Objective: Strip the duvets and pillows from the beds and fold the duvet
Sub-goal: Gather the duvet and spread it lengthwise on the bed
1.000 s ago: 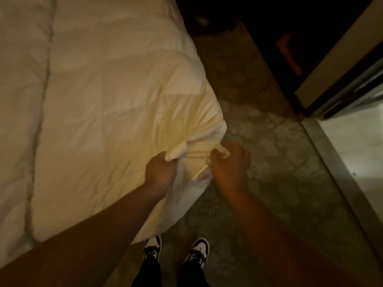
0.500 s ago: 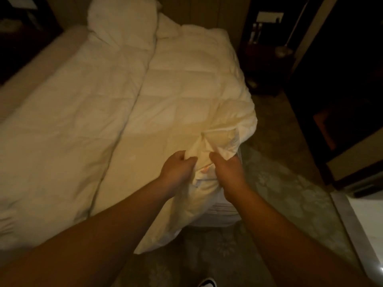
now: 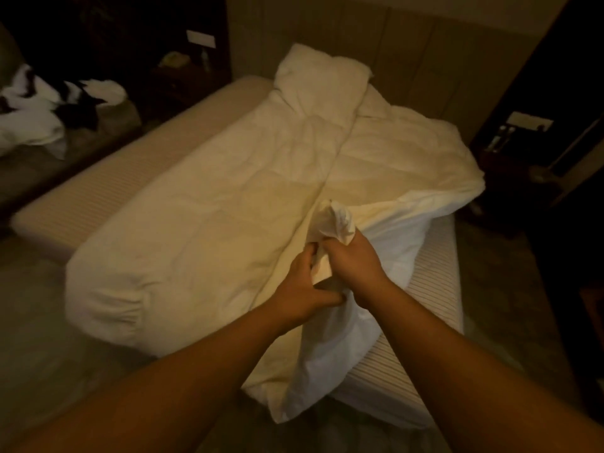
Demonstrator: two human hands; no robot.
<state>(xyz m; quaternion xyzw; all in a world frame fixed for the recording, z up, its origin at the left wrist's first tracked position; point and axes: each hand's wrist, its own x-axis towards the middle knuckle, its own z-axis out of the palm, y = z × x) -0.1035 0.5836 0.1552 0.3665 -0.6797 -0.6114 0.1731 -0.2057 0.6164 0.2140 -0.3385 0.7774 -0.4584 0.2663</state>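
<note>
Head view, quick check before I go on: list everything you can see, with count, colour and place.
duvet: one, cream-white, folded lengthwise on the bed, near corner bunched up
pillow: one, white, at the head of the bed, on the duvet's far end
mattress: one, pale with fine stripes, bare along the left edge and at the near right corner
headboard: one, beige panelled, behind the pillow
heap of linen: one, white with dark patches, far left on a second surface
nightstand: one, dark, right of the bed; items on it too dim to name
floor: pale, patterned, around the bed
left hand: grips the duvet's near corner
right hand: grips the same corner, beside the left
</note>
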